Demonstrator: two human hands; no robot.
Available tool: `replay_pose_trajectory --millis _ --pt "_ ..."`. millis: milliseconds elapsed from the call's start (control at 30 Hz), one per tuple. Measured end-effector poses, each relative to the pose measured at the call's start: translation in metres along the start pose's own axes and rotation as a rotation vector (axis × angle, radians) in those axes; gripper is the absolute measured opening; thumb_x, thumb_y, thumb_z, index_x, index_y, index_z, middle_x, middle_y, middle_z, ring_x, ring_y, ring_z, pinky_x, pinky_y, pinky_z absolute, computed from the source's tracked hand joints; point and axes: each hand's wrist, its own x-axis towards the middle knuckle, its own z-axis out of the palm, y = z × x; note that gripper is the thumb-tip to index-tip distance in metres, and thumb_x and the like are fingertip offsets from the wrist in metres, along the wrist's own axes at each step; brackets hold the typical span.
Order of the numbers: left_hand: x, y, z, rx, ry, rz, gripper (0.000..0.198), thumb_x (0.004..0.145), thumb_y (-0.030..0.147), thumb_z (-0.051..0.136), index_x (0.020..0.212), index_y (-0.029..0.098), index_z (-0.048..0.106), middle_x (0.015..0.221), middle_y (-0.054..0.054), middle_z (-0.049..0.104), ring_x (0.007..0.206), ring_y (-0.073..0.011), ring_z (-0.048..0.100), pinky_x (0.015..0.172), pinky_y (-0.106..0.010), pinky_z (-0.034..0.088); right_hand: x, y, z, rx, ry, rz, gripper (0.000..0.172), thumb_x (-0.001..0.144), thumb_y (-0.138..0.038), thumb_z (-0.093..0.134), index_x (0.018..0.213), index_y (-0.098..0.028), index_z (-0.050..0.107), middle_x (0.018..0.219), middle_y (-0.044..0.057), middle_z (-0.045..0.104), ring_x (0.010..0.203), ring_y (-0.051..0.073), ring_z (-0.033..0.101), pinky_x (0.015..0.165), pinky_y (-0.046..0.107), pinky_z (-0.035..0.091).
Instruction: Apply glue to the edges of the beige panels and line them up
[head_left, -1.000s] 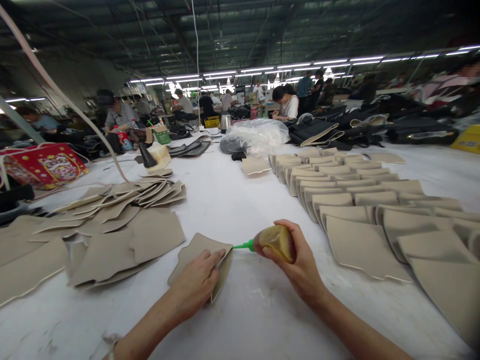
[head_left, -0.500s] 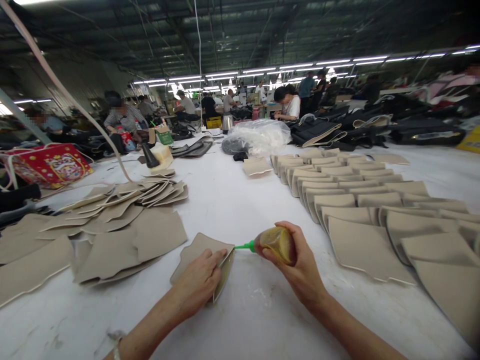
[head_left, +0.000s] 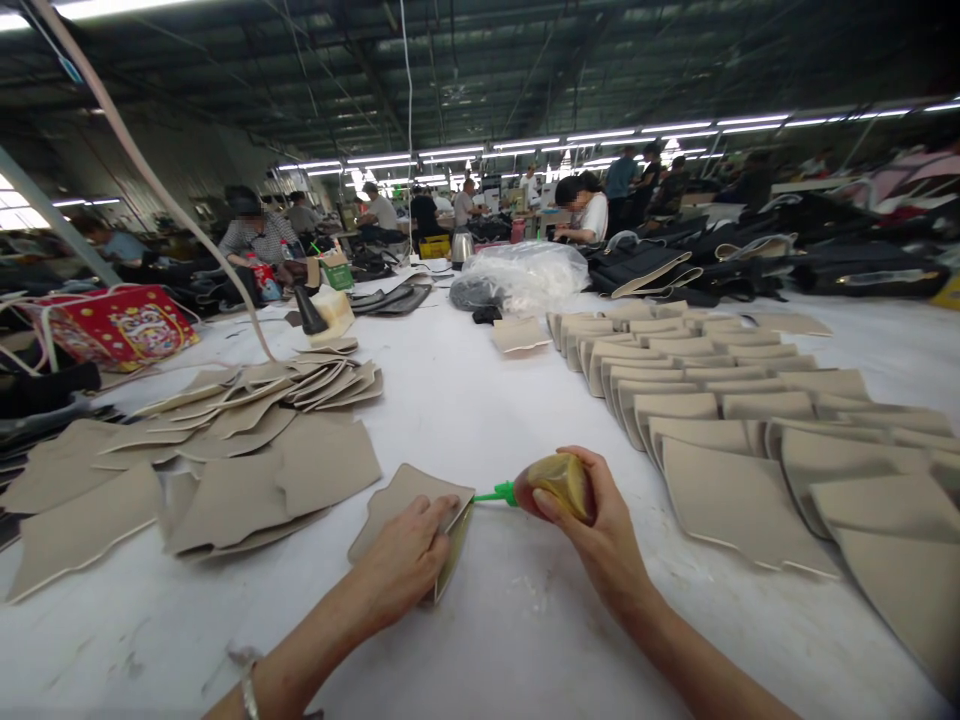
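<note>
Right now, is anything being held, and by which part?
The right hand grips a rounded amber, green-nozzled bottle around its body. The left hand rests on a thin beige panel near its right edge; any pinch is hidden.

The counter (head_left: 457, 400) is viewed from head height, forward and down, hands (head_left: 409, 555) near at lower centre, roof (head_left: 495, 65) at top.

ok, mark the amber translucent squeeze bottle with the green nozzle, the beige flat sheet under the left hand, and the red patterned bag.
Amber translucent squeeze bottle (head_left: 556, 477): head view, on its body.
Held-down beige flat sheet (head_left: 402, 490): head view, on its uncovered upper face.
Red patterned bag (head_left: 116, 327): head view, on its printed side.
</note>
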Motion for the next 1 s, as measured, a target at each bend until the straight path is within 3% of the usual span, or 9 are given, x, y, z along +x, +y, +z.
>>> replay_pose_trajectory --millis 133,300,467,567,667,767,867,1000 --pt "0.000 0.000 0.001 -0.004 0.023 -0.005 0.048 0.086 0.020 0.033 0.132 0.021 0.046 0.119 -0.007 0.056 0.110 -0.0208 0.054 0.098 -0.031 0.036 -0.008 -0.002 -0.001 -0.015 -0.023 0.041 0.045 0.075 -0.042 0.070 0.110 -0.024 0.047 0.091 0.001 0.057 0.083 0.023 0.056 0.078 0.036 0.045" --pt "0.000 -0.003 0.002 -0.014 0.037 -0.020 0.050 0.083 0.019 0.034 0.132 0.022 0.046 0.110 -0.006 0.058 0.103 -0.0194 0.056 0.094 -0.029 0.038 -0.037 -0.010 0.004 0.050 -0.074 0.193 0.043 0.073 -0.046 0.069 0.105 -0.024 0.050 0.086 0.000 0.060 0.080 0.024 0.058 0.074 0.034 0.045" --pt "0.001 -0.005 0.003 -0.042 0.057 -0.006 0.052 0.080 0.018 0.036 0.131 0.021 0.046 0.112 -0.006 0.058 0.103 -0.0196 0.055 0.094 -0.029 0.037 -0.050 -0.012 0.008 0.178 -0.042 0.311 0.042 0.069 -0.045 0.072 0.102 -0.025 0.055 0.085 -0.002 0.063 0.082 0.023 0.058 0.073 0.032 0.046" --pt "0.001 -0.004 0.003 -0.060 0.079 -0.003 0.051 0.079 0.020 0.040 0.129 0.020 0.048 0.107 -0.005 0.060 0.099 -0.0194 0.057 0.091 -0.028 0.039 -0.043 -0.011 0.001 0.439 -0.049 0.437 0.036 0.070 -0.040 0.074 0.097 -0.023 0.059 0.087 0.001 0.066 0.083 0.023 0.060 0.072 0.034 0.051" --pt "-0.003 -0.005 0.000 -0.134 0.084 -0.036 0.044 0.082 0.028 0.042 0.124 0.021 0.052 0.090 -0.001 0.062 0.082 -0.0178 0.059 0.080 -0.028 0.044 -0.029 -0.013 -0.011 0.699 0.001 0.578 0.031 0.071 -0.035 0.075 0.096 -0.020 0.064 0.094 0.005 0.070 0.085 0.023 0.065 0.071 0.035 0.056" --pt "-0.009 -0.017 -0.005 -0.111 0.243 -0.097 0.039 0.085 0.033 0.039 0.116 0.019 0.057 0.098 -0.004 0.062 0.088 -0.0190 0.059 0.082 -0.029 0.044 -0.010 -0.020 -0.023 0.850 0.132 0.658 0.026 0.072 -0.028 0.074 0.096 -0.018 0.068 0.098 0.007 0.072 0.085 0.023 0.068 0.071 0.034 0.058" --pt "-0.011 -0.038 -0.010 0.071 0.366 -0.230 0.045 0.085 0.032 0.039 0.123 0.014 0.051 0.114 -0.012 0.057 0.103 -0.0227 0.057 0.091 -0.033 0.040 0.011 -0.034 -0.032 0.985 0.247 0.654 0.018 0.077 -0.023 0.069 0.094 -0.019 0.070 0.098 0.007 0.073 0.084 0.022 0.069 0.070 0.033 0.060" --pt "-0.001 -0.063 -0.016 0.145 0.286 -0.335 0.048 0.078 0.030 0.047 0.123 0.014 0.050 0.110 -0.012 0.062 0.102 -0.0254 0.059 0.090 -0.035 0.041 0.039 -0.053 -0.044 1.187 0.358 0.604 0.014 0.081 -0.026 0.065 0.093 -0.020 0.070 0.094 0.006 0.073 0.082 0.022 0.070 0.067 0.031 0.061"
